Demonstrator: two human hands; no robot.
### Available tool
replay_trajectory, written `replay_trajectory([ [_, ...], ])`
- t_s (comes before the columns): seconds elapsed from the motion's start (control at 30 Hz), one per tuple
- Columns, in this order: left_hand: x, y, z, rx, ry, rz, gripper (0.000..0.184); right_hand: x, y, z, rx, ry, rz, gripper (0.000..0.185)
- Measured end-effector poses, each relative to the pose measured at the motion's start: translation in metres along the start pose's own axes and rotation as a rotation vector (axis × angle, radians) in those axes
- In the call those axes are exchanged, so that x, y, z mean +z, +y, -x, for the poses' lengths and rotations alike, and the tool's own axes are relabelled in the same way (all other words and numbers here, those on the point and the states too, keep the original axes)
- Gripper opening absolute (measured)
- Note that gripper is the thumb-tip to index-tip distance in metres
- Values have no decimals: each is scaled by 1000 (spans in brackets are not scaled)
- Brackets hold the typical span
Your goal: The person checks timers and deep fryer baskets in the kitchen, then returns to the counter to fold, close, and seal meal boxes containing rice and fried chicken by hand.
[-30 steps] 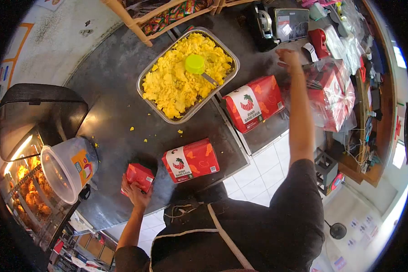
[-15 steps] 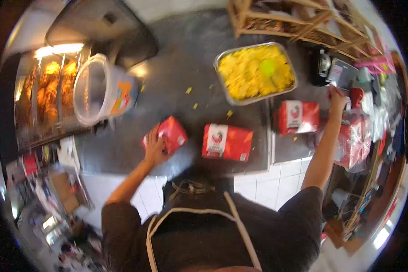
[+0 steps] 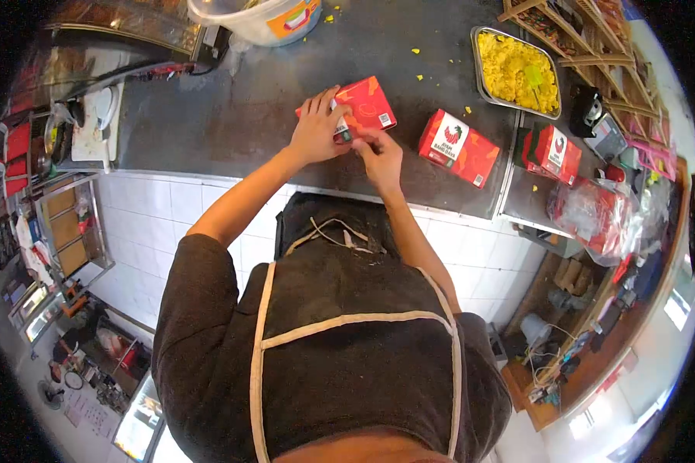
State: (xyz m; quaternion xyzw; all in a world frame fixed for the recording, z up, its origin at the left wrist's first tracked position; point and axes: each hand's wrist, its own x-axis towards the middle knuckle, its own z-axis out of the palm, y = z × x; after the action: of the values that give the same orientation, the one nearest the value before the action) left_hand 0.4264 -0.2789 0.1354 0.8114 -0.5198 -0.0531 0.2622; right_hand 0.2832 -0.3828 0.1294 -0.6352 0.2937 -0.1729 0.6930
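A red cardboard food box (image 3: 369, 103) lies on the dark counter in front of me. My left hand (image 3: 316, 133) is wrapped over its left end and steadies it. At the box's near edge is my right hand (image 3: 381, 160), thumb and finger pinched together close to my left fingertips; anything small between them is hidden. To the right rests another red box (image 3: 459, 149) with a white printed label. Farther right, more red boxes (image 3: 557, 154) stand close together.
A foil-lined tray of yellow food (image 3: 510, 65) with a green utensil sits at the back right. A plastic tub (image 3: 274, 23) is at the back. Wooden racks (image 3: 594, 58), a black device (image 3: 587, 112) and plastic-wrapped red packs (image 3: 594, 212) occupy the right. Yellow scraps dot the counter.
My right hand has come from the device at the far right to the box under my left hand. My view has shifted, so the counter sits higher in it.
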Motion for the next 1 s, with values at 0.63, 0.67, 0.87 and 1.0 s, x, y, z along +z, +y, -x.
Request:
replay_trajectory([
  [0.63, 1, -11, 14, 86, 60, 35, 69, 26, 11, 3, -121, 339, 544, 24],
  [0.67, 1, -11, 15, 85, 52, 31, 68, 23, 16, 3, -136, 332, 555, 25],
  [0.87, 4, -9, 11, 89, 43, 46, 66, 2, 70, 9, -120, 303, 381, 23],
  [1.0, 4, -10, 11, 82, 41, 29, 65, 4, 76, 15, -47, 267, 161, 22],
])
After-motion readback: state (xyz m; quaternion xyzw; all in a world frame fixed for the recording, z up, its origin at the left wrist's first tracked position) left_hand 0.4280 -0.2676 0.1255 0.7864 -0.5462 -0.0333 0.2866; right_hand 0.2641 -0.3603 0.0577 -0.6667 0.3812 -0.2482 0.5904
